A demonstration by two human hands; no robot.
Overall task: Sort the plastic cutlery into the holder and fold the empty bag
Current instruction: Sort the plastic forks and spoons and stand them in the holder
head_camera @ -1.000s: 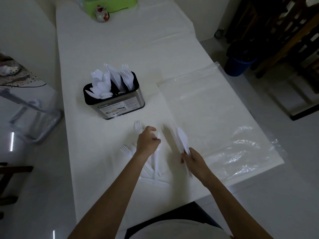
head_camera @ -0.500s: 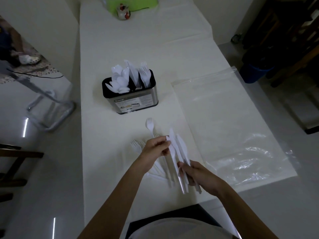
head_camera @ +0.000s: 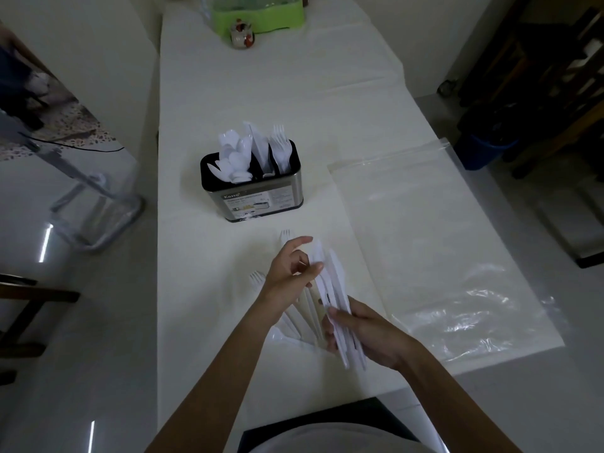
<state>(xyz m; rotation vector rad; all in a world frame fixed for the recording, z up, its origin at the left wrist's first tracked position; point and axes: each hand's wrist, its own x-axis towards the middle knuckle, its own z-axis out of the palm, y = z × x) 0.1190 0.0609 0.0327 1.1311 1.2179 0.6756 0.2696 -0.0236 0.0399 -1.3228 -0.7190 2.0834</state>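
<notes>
A metal cutlery holder (head_camera: 253, 197) with a black rim stands mid-table, with white plastic spoons, knives and forks upright in its compartments. My right hand (head_camera: 366, 336) grips a bundle of white plastic knives (head_camera: 330, 279) by their handles, blades pointing away from me. My left hand (head_camera: 289, 273) touches the blades of that bundle with its fingertips. Loose white forks (head_camera: 256, 277) lie on the table under and left of my hands. The empty clear plastic bag (head_camera: 431, 243) lies flat on the table's right side.
The white table (head_camera: 261, 93) runs away from me. A green tray (head_camera: 261, 14) and a small red and white jar (head_camera: 242, 34) sit at its far end. A metal chair frame (head_camera: 94, 204) stands left, a blue bin (head_camera: 483, 152) and dark wooden furniture right.
My right hand lifted the knives off the table and drew them nearer me. My left hand left the forks and came over to the knife blades. The camera shifted left.
</notes>
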